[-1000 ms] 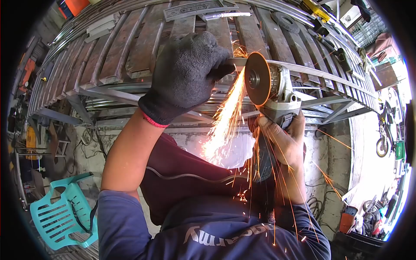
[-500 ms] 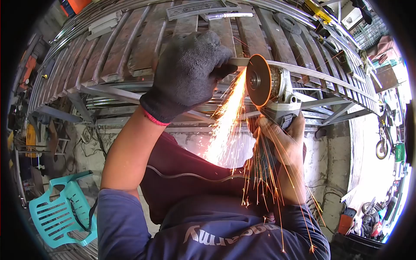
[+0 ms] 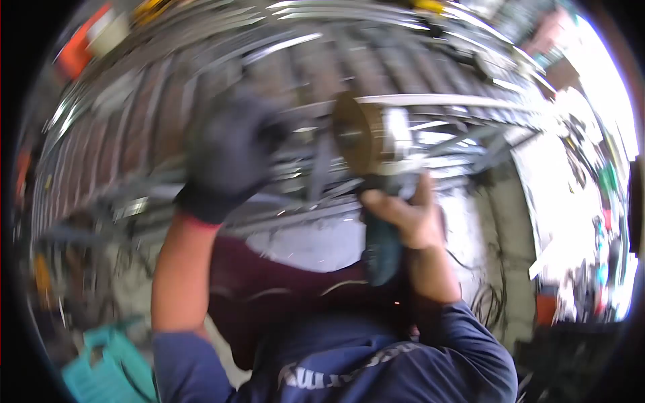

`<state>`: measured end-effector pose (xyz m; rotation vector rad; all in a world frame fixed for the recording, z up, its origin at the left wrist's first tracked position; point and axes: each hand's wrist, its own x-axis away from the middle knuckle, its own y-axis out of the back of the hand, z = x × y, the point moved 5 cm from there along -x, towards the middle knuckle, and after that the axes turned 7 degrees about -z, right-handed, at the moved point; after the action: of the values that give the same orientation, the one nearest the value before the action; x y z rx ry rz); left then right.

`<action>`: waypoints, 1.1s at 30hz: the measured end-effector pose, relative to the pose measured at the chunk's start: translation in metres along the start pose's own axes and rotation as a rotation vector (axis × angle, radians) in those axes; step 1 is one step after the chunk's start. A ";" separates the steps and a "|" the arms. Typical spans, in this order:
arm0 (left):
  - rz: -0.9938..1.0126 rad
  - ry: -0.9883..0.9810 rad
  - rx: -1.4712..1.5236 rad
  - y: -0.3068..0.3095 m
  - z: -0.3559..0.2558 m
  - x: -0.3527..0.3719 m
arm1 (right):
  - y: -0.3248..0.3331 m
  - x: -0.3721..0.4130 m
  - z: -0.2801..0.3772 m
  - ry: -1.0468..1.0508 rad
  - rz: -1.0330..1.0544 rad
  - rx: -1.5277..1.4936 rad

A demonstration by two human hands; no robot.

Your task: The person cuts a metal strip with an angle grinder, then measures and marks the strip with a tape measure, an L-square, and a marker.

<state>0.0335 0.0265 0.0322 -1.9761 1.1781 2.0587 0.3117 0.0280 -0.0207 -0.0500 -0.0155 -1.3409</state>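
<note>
My right hand [image 3: 406,218] is wrapped round the body of an angle grinder [image 3: 383,248], which stands upright with its head at the top. The grinder's thin brown disc [image 3: 351,133] faces left, in front of a long flat metal bar [image 3: 457,101]. My left hand [image 3: 232,144], in a dark glove with a pink cuff edge, is curled closed left of the disc. Motion blur smears its fingers, but the bar's left end appears to reach them. No spark stream comes off the disc; only a few faint specks show below.
Behind my hands is a slatted metal rack [image 3: 161,114] with bars and loose pieces on it. A turquoise plastic chair [image 3: 111,366] stands at lower left. A pale wall [image 3: 309,242] lies under the rack. Coiled cable [image 3: 487,302] hangs at right.
The bright spark stream has stopped. The grinder has come left and slightly down, away from its earlier place, and my gloved left hand has shifted left. The whole view has turned and blurred.
</note>
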 end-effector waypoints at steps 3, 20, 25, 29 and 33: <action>0.112 0.121 0.034 -0.003 -0.004 -0.006 | 0.011 -0.002 0.007 0.108 0.025 -0.079; 0.266 0.670 0.392 -0.011 0.033 0.000 | 0.015 0.008 0.001 0.157 0.020 -0.188; 0.200 0.311 0.214 -0.002 0.011 -0.003 | 0.003 0.009 -0.001 0.123 0.035 -0.181; 0.107 0.089 0.026 0.003 -0.012 -0.011 | -0.003 0.008 0.000 0.159 0.061 -0.114; 0.095 0.005 -0.163 0.005 -0.025 -0.016 | -0.006 0.008 0.002 0.125 0.062 -0.119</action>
<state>0.0546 0.0164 0.0518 -2.0316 1.1609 2.2650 0.3077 0.0192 -0.0185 -0.0669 0.1702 -1.2800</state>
